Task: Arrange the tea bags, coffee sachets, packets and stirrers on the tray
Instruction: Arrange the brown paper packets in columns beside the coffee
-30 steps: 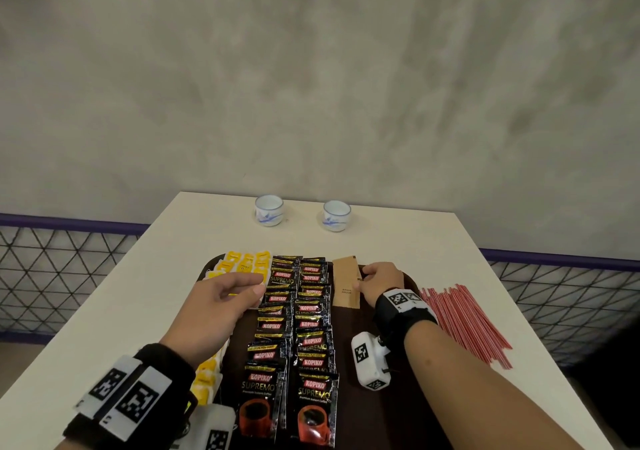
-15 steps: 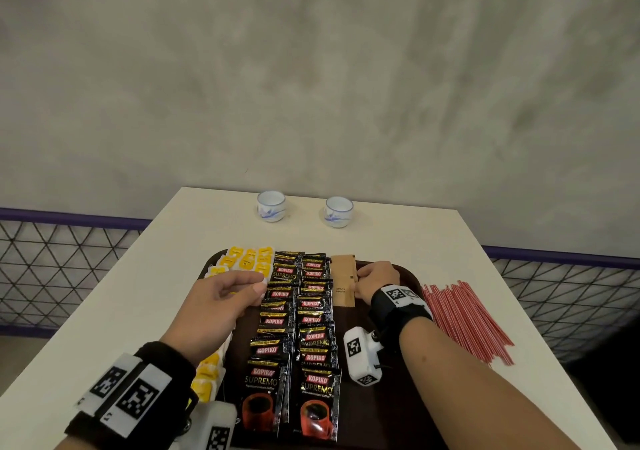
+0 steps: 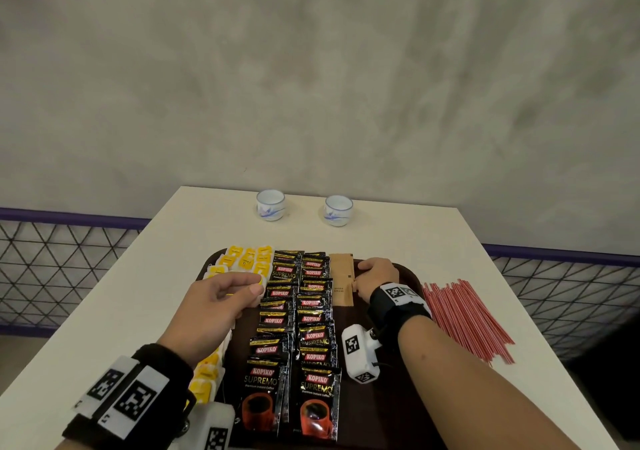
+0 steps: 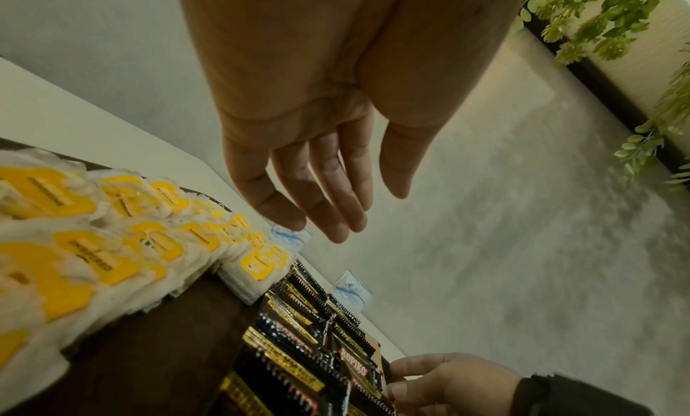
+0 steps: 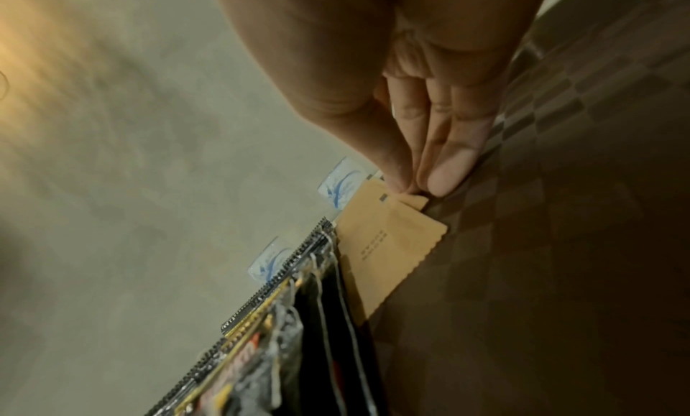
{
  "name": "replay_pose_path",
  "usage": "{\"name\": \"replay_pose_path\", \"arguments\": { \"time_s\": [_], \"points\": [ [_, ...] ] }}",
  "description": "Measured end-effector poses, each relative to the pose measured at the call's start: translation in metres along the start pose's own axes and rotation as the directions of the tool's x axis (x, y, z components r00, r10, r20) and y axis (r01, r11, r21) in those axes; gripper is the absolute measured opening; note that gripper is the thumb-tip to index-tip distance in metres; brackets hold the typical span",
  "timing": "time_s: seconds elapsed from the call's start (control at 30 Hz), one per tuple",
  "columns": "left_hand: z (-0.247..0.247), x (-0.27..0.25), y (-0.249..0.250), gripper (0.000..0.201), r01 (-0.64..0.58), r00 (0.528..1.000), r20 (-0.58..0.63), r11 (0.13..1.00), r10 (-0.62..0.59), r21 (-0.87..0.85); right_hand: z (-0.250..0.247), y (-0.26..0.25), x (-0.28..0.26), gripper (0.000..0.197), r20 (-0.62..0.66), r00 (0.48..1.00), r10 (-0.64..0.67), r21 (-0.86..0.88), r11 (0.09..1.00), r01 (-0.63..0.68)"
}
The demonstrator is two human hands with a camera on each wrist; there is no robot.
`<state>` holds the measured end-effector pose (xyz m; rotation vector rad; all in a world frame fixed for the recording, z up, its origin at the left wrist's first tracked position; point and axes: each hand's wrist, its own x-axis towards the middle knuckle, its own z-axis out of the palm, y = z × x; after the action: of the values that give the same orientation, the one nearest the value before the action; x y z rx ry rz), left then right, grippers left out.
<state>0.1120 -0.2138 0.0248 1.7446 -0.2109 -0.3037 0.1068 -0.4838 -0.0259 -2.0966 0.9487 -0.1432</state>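
Presently the tabletop [image 3: 149,276] is carrying the tray [image 3: 391,411]; red stirrers [image 3: 467,318] are lying off it, just right of the right hand [image 3: 375,276], long axis running away from the person. That hand is pinching a brown packet [image 5: 388,239] beside the coffee sachets [image 3: 298,314]. Left hand [image 4: 317,180], fingers relaxed and empty, is hovering over the tea bags [image 4: 112,230].

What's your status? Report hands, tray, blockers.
Left hand open, hovering over tea bags. Right hand pinching brown packets beside coffee sachets on tray. Stirrers still off-tray. No blockers.
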Motion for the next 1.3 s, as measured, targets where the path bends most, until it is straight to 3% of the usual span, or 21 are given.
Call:
{"name": "replay_pose_path", "arguments": {
  "time_s": [0.43,0.57,0.7,0.93,1.17,1.3],
  "points": [
    [-0.004,-0.007,0.000,0.014,-0.017,0.999,0.045,0.996,0.013,0.090,-0.018,-0.001,-0.008,0.038,-0.041,0.998,-0.044,0.040,0.998,0.046],
    [-0.002,-0.016,0.000,0.012,-0.019,0.996,0.087,0.995,0.011,0.096,-0.028,0.002,-0.016,0.037,-0.002,0.999,-0.047,-0.043,0.998,0.047],
    [0.000,-0.021,0.001,0.012,-0.031,0.994,0.107,0.996,0.022,0.089,-0.012,0.007,-0.016,0.047,0.060,0.998,-0.018,-0.037,0.999,0.020],
    [-0.016,-0.019,-0.006,0.012,-0.039,0.997,0.072,0.989,0.029,0.142,0.003,0.004,-0.012,0.047,0.010,1.000,0.023,-0.006,1.000,-0.023],
    [-0.016,-0.016,-0.009,0.013,-0.048,0.997,0.074,0.988,0.037,0.148,0.001,0.000,-0.013,0.051,0.023,1.000,-0.017,-0.112,0.994,0.019],
    [-0.015,-0.015,-0.011,0.013,-0.052,0.996,0.073,0.988,0.041,0.143,0.003,-0.001,-0.013,0.040,0.028,0.999,-0.030,-0.154,0.988,0.034]
  ]
}}
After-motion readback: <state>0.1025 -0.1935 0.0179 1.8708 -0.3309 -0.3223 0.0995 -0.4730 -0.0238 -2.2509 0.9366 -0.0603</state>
